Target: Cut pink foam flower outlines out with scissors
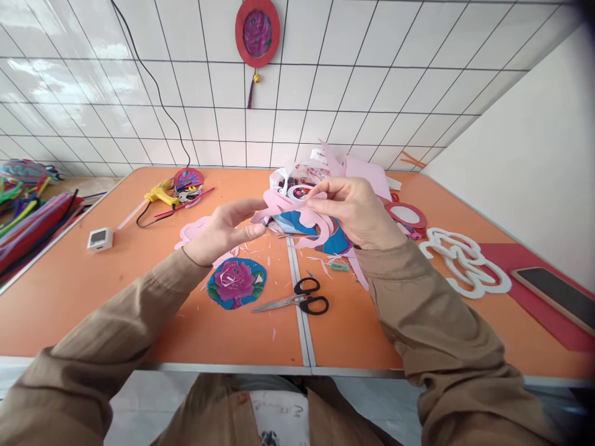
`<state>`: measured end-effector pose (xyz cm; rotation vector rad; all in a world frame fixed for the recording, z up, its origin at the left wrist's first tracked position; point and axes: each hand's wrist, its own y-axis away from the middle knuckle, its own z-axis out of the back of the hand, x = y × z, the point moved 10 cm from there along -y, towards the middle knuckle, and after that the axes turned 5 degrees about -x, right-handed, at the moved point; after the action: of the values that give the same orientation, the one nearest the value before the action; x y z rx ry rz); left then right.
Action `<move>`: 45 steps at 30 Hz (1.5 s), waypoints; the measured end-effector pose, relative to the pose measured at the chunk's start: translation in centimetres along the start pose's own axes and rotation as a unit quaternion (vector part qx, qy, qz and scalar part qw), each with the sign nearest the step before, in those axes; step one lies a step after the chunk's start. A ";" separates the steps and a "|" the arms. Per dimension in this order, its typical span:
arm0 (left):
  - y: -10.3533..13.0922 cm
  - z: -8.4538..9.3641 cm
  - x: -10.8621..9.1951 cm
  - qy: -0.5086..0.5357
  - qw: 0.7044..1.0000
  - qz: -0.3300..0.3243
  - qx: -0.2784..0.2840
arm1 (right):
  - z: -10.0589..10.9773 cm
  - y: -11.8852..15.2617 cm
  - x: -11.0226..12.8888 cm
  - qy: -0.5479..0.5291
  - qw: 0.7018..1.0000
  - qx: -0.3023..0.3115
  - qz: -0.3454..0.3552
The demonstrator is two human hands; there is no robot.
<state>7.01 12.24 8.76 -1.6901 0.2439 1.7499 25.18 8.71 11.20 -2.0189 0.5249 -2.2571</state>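
A craft room can be seen: pink paper is held over an orange desk, where scissors and a glue gun are laid beside paper scraps.

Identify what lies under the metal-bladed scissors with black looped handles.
The scissors lie across the grey strip in the orange tabletop, which shows through their loops. Any scraps directly beneath the scissors are covered and cannot be seen.

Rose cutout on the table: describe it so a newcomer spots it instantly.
On the orange table, find the black-handled scissors. The rose cutout lies just beyond and left of their blade tips. Its large magenta rose on blue sets it apart from pale pink scraps.
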 end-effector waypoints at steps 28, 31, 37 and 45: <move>-2.4 -1.3 0.1 -0.153 0.988 -0.002 0.035 | -2.4 1.1 2.1 0.207 0.957 0.033 0.200; -2.3 -1.6 -0.2 -0.200 0.979 -0.012 0.030 | -4.6 2.0 1.7 0.241 0.943 0.065 0.221; -2.2 -2.2 0.2 -0.127 0.990 0.028 0.045 | -4.7 1.9 1.3 0.253 0.944 0.064 0.202; -1.7 -3.3 -0.1 -0.131 0.987 0.021 0.091 | -5.2 2.1 1.1 0.223 0.959 0.102 0.143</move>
<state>10.67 11.62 8.96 -1.3199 0.3102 1.8965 19.58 7.48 11.18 -1.2466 0.5431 -2.4556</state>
